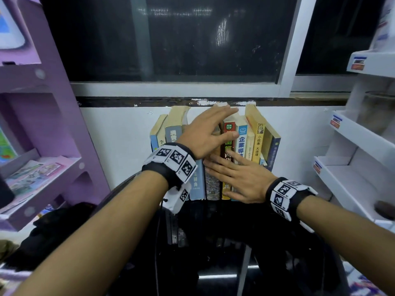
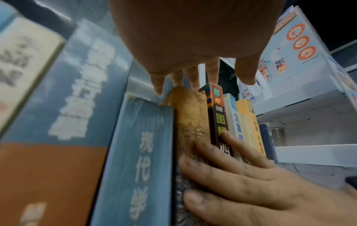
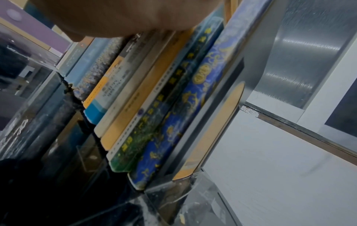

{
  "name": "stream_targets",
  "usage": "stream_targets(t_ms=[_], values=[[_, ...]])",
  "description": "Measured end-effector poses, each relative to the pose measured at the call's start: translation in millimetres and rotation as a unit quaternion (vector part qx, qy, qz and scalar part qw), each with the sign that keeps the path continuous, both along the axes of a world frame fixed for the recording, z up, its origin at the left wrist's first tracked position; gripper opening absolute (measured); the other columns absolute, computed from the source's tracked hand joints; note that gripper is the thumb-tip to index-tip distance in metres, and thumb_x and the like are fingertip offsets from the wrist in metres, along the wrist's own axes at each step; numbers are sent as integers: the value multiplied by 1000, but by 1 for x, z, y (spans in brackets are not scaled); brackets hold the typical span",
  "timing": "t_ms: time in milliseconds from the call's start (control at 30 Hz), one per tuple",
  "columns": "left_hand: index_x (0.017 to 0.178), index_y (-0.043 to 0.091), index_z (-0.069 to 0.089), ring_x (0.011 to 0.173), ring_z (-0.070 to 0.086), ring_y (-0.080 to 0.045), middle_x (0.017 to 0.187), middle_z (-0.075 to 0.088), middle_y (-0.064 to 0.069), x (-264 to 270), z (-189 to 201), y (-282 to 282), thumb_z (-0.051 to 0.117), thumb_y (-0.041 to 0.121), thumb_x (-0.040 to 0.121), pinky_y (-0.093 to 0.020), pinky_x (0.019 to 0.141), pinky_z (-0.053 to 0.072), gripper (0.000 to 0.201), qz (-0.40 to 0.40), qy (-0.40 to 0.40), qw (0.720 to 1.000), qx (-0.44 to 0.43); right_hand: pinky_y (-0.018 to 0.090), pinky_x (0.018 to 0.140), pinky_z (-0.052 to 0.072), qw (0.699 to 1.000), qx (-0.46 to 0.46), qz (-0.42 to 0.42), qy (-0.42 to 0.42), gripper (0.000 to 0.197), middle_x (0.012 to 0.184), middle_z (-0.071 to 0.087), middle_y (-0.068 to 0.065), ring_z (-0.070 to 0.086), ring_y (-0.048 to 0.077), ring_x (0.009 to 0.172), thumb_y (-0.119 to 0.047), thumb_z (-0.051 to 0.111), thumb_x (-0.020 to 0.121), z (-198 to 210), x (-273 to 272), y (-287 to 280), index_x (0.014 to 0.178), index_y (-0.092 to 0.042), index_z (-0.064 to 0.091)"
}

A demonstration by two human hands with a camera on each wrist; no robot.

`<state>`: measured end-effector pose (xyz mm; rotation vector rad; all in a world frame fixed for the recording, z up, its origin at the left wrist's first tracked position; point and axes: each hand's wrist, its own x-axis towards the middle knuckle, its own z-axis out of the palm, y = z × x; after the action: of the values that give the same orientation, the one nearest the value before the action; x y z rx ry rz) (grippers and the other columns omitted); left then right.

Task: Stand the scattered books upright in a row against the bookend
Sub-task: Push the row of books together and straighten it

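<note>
Dark glass counter (image 1: pixel 218 274) under a night window: the row of books (image 1: pixel 243 144) stands at twelve o'clock, against the bookend (image 3: pixel 210 134) at its three o'clock end.

I hold my left hand (image 1: pixel 205 135) flat and released over the tops, right hand (image 1: pixel 239 178) flat and released on the spines; I judge it best to press evenly toward three o'clock, closing gaps without tipping the leaners.

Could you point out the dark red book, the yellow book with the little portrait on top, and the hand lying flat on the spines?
dark red book (image 1: pixel 229 133): head view, top of its spine.
yellow book (image 1: pixel 258 146): head view, middle of its spine.
right hand (image 1: pixel 243 178): head view, back of the hand.
</note>
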<state>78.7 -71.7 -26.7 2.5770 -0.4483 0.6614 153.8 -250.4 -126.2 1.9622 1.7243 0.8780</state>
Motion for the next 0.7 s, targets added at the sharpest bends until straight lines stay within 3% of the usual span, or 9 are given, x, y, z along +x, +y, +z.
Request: stream_targets(t_ms=[100, 267, 500, 700], values=[[147, 35, 29, 146, 15, -17, 158, 24, 4, 9, -9, -1, 52, 54, 90, -46, 118, 17, 64, 5, 34, 999, -31, 48, 120, 0, 1000, 5, 10, -3, 71, 160, 19, 10, 8, 24, 150, -52, 27, 98, -2, 4, 0, 153, -9, 19], [145, 34, 33, 143, 23, -9, 157, 23, 8, 14, -14, -2, 53, 50, 91, -29, 111, 23, 59, 4, 16, 999, -32, 47, 121, 1, 999, 16, 29, -13, 71, 159, 14, 8, 6, 23, 149, -51, 30, 97, -6, 10, 1, 153, -9, 19], [144, 31, 35, 141, 28, -10, 155, 28, 6, 20, -18, 2, 57, 35, 93, -21, 103, 23, 56, 8, -33, 999, -1, 48, 121, 3, 999, 15, 31, -27, 73, 160, 6, 8, 4, 23, 150, -52, 32, 97, -6, 14, 2, 153, -9, 14], [143, 33, 36, 139, 28, -7, 154, 30, 8, 19, -20, 3, 57, 36, 92, -21, 99, 22, 55, 10, -44, 999, -8, 47, 121, 2, 999, 20, 30, -25, 74, 160, 7, 8, 4, 22, 150, -52, 35, 96, -6, 13, 3, 153, -10, 15]])
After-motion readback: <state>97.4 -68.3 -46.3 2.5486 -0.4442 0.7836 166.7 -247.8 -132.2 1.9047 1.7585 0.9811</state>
